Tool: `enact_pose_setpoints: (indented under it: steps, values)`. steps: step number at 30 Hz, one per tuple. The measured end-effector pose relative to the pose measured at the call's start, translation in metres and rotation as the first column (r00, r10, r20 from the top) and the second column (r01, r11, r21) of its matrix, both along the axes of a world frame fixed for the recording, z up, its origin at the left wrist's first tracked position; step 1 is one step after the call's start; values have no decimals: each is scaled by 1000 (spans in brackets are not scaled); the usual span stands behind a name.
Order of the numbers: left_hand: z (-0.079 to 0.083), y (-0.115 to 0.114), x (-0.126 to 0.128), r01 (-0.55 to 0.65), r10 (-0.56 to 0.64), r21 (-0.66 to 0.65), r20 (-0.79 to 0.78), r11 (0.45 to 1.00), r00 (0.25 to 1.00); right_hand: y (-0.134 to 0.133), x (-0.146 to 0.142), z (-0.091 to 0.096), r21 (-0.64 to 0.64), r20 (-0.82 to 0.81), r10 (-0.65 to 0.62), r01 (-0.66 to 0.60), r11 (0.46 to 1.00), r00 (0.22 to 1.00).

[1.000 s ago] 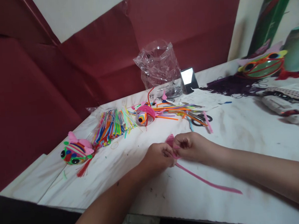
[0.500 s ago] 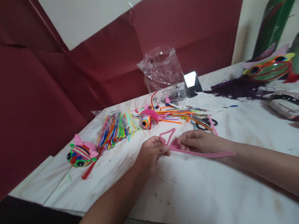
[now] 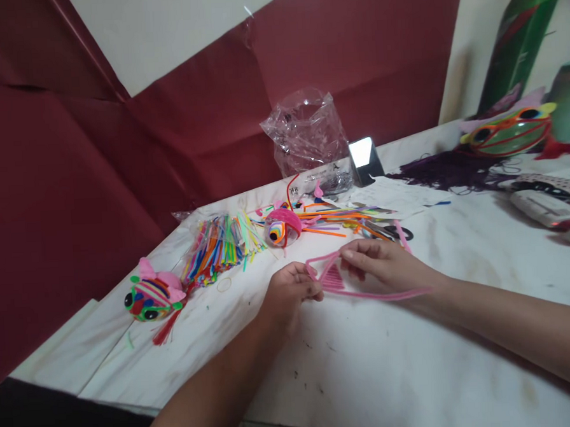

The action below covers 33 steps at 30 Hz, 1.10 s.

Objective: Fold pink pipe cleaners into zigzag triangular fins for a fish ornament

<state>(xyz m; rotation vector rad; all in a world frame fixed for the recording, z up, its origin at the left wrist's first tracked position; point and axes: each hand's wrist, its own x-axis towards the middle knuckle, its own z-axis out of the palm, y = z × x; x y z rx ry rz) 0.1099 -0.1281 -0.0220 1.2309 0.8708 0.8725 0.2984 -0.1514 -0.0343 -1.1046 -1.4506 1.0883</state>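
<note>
A pink pipe cleaner (image 3: 334, 279) is bent into a zigzag fan with a loop over it; its long tail runs right under my right forearm. My left hand (image 3: 289, 293) pinches the left end of the bent part, fingers closed. My right hand (image 3: 381, 266) grips the right side of the loop between thumb and fingers. Both hands hover just over the white table (image 3: 369, 362).
A striped toy with pink ears (image 3: 152, 295) lies at the left. A bundle of coloured sticks (image 3: 219, 242), a pink-topped toy (image 3: 282, 226), loose pipe cleaners and scissors (image 3: 391, 233) lie behind my hands. A clear plastic bag (image 3: 307, 132) and a green mask (image 3: 507, 128) stand farther back.
The pipe cleaner's long tail swung from lower right up to level across my right forearm. A loop has been drawn out above the zigzag, and my hands moved slightly apart.
</note>
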Motion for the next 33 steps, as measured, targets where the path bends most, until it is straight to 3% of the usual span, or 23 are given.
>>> enact_pose_setpoints:
  steps: [7, 13, 19, 26, 33]
  values:
    - [-2, -5, 2, 70, -61, 100, -88, 993, 994, -16, -11, 6, 0, 145, -50, 50, 999, 988]
    - [4, -3, -1, 115, -106, 88, -98, 989, 990, -17, -11, 5, 22, 80, 20, -22, 1000, 997]
    - [5, 0, -4, 181, -181, -4, -46, 983, 982, -17, -11, 3, -48, -25, 67, -68, 997, 997]
    - [2, 3, -4, 121, -116, 50, -89, 991, 989, -12, -6, 5, 40, -107, -9, 14, 999, 994]
    - [4, -4, 0, 128, -110, 93, -178, 987, 978, -13, -11, 1, -61, -42, -14, 11, 998, 999]
